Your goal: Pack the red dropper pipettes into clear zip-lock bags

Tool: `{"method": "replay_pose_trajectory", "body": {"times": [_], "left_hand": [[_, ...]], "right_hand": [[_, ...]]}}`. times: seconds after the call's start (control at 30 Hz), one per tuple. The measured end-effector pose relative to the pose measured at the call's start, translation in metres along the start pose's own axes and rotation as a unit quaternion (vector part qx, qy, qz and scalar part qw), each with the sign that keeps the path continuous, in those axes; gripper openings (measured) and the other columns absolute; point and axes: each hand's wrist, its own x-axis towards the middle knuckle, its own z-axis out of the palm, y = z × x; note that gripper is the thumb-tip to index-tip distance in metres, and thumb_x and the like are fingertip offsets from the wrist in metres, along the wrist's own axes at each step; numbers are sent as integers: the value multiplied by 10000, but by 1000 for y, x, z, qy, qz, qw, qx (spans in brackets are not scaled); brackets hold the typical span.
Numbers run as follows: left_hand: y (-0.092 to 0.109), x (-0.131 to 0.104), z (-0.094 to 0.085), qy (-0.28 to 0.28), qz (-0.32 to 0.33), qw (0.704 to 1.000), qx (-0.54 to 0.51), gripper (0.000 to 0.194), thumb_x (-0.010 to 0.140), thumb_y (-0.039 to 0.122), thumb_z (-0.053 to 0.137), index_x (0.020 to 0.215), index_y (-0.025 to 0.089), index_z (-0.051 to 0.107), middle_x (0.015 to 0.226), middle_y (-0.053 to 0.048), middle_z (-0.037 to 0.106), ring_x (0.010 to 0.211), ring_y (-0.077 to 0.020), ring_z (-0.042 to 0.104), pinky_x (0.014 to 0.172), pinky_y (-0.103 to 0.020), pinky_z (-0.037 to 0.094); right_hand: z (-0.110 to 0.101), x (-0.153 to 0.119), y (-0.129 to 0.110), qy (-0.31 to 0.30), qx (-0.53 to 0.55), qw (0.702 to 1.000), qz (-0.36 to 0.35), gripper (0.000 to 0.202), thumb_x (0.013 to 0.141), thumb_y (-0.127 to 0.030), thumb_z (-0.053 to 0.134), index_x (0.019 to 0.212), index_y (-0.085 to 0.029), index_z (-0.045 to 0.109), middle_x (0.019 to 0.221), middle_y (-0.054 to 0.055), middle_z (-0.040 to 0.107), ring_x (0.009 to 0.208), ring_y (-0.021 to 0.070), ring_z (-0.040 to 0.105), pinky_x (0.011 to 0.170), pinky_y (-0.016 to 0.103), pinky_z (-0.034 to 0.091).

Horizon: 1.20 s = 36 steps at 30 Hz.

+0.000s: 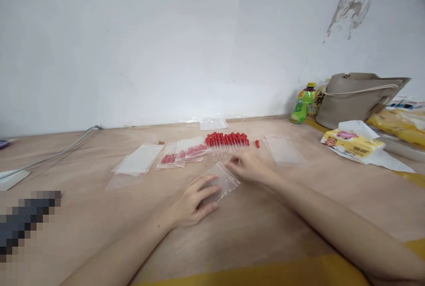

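Note:
A clear zip bag point(226, 182) lies on the table in front of me. My left hand point(199, 199) rests over its left side, palm down, with the fingers spread. At the bag's upper right edge is my right hand point(247, 166), its fingers curled together in a pinch; what they hold, if anything, is too small to make out. Just behind it lies a row of clear droppers with red bulbs point(227, 139). One red bulb point(257, 144) sits apart on the right. Filled bags with red-bulbed droppers point(182, 153) overlap left of the row.
Flat clear bags lie in a left stack point(141, 160) and a right stack point(285, 151). A green bottle point(303, 104), a grey-beige bag point(352, 100) and a tissue pack point(353, 142) stand or lie at the right. A grey cable point(75, 144) crosses the left side.

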Motion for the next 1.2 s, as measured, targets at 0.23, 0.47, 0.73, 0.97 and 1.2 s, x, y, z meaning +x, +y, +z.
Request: {"method": "replay_pose_trajectory", "body": {"times": [0.23,0.47,0.73,0.97,1.2], "left_hand": [[3,7,-7,-127,-11,989,-79,371,898,260,376,1266,283,414,1274,-11,474,1178,-197,410,981,-391,334],[-4,1,-6,-104,-45,992,-62,420,852,124,375,1164,370,512,1265,21,479,1162,-229,408,939,-444,327],[-9,-1,2,-88,-70,990,-79,436,860,99,326,1161,346,522,1256,16,489,1166,-195,413,950,-405,343],[-11,-1,2,-85,-70,989,-101,413,865,117,332,1163,327,524,1256,15,489,1163,-189,418,961,-409,349],[-8,2,1,-73,-86,985,-130,322,897,274,384,1198,292,495,1232,-13,510,1150,-198,433,970,-408,346]], "right_hand": [[-10,21,86,34,-149,922,355,329,772,-266,461,1044,-82,475,979,206,575,913,296,559,718,361,392],[-14,18,76,55,-61,942,325,609,746,-167,421,1291,-25,189,913,191,600,800,260,593,657,317,415],[2,-9,27,136,211,943,218,716,759,-242,383,1337,-55,4,658,8,546,579,163,557,601,285,458],[33,-16,21,204,457,840,210,446,723,-334,476,1084,-208,247,726,-35,504,514,120,562,530,287,502],[27,-21,27,261,490,803,217,458,644,-389,578,954,-232,280,734,-65,468,509,83,543,542,271,499]]}}
